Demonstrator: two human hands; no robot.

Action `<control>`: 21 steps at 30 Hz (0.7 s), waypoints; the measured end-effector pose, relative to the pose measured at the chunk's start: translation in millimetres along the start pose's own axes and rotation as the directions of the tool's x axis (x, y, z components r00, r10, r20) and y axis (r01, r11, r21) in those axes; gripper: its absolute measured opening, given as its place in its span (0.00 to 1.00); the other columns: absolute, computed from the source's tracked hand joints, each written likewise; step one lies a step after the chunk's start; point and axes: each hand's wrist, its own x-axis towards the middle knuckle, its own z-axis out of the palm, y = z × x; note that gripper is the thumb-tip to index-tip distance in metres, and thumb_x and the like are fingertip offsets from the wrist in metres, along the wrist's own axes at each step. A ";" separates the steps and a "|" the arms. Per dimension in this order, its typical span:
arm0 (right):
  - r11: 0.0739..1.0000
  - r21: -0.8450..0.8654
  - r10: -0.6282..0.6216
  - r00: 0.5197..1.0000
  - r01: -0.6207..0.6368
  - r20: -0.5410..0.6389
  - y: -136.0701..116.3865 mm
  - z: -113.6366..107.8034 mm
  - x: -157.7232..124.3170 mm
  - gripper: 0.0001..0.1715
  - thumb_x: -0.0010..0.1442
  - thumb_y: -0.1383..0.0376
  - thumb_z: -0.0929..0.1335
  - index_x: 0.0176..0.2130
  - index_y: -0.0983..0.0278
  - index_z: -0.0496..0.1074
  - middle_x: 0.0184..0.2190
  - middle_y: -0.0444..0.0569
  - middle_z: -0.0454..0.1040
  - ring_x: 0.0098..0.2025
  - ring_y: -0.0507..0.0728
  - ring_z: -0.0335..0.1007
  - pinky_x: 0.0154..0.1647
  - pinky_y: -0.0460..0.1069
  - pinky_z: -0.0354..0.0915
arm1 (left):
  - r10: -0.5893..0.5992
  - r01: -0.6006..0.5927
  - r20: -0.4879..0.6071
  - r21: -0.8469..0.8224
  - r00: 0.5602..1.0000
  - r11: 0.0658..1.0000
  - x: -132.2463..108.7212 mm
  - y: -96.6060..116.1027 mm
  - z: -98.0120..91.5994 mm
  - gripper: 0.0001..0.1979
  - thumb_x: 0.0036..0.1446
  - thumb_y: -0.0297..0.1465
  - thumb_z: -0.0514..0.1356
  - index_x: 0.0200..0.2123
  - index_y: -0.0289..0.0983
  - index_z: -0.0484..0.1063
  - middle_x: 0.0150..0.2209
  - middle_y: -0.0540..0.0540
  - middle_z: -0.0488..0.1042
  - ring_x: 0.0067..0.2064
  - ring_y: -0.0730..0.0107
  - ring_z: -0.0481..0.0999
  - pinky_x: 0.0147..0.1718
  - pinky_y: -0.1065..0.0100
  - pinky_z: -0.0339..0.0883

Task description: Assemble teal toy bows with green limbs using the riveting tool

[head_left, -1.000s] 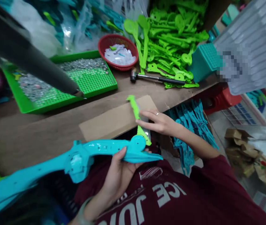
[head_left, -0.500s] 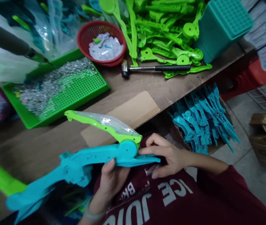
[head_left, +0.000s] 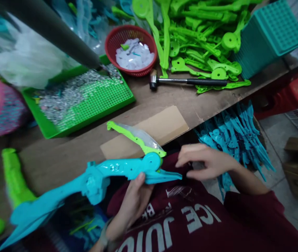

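My left hand [head_left: 137, 197] grips a long blue plastic part [head_left: 124, 168] from below, its thumb pressed on the side near a round hub. A lime-green plastic arm [head_left: 130, 134] with a clear film piece along it joins the blue part at that hub and slants up to the left. My right hand [head_left: 205, 160] hovers just right of the blue part's pointed end, apart from it. Its fingers are bent, with the thumb spread away and nothing visible between them. The blue part's far end reaches down to the lower left, over another lime-green piece [head_left: 16, 178].
On the bench lie a cardboard strip [head_left: 162, 126], a hammer [head_left: 174, 81], a green tray [head_left: 104, 112] of small metal pieces and a red basket [head_left: 109, 43]. Lime-green parts [head_left: 204, 38] are heaped behind. A dark rod-like tool [head_left: 59, 31] hangs over the tray. Blue parts [head_left: 233, 136] fill a box at right.
My right hand has drawn away from the hub to the right, letting go of the part. My left hand still holds it. The view has shifted, so the bench appears further right.
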 end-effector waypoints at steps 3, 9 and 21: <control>0.883 -0.451 -0.151 0.988 0.128 -0.014 5.4 -25.2 39.5 0.21 0.65 0.74 0.65 0.56 0.62 0.70 0.47 0.53 0.76 0.51 0.59 0.71 0.49 0.55 0.69 | -0.104 0.102 -0.052 -0.052 0.993 0.993 -8.8 5.0 4.6 0.26 0.47 0.46 0.74 0.46 0.39 0.79 0.45 0.43 0.84 0.53 0.50 0.81 0.57 0.50 0.75; 0.483 -0.508 -0.270 0.673 0.713 0.688 13.3 -22.7 129.2 0.15 0.73 0.70 0.59 0.53 0.61 0.70 0.59 0.51 0.74 0.66 0.59 0.61 0.60 0.57 0.61 | -0.133 0.120 -0.119 -0.115 0.984 0.986 -23.8 10.9 8.3 0.29 0.37 0.37 0.79 0.44 0.36 0.79 0.42 0.42 0.84 0.50 0.48 0.82 0.55 0.52 0.76; 0.317 -0.794 0.162 0.795 0.519 0.584 -1.1 -13.2 121.4 0.10 0.70 0.66 0.61 0.40 0.66 0.69 0.33 0.56 0.76 0.38 0.62 0.71 0.35 0.54 0.53 | -0.060 0.051 -0.016 -0.338 0.998 0.940 -8.9 10.4 18.0 0.22 0.44 0.39 0.77 0.41 0.37 0.80 0.45 0.42 0.83 0.50 0.54 0.81 0.51 0.55 0.78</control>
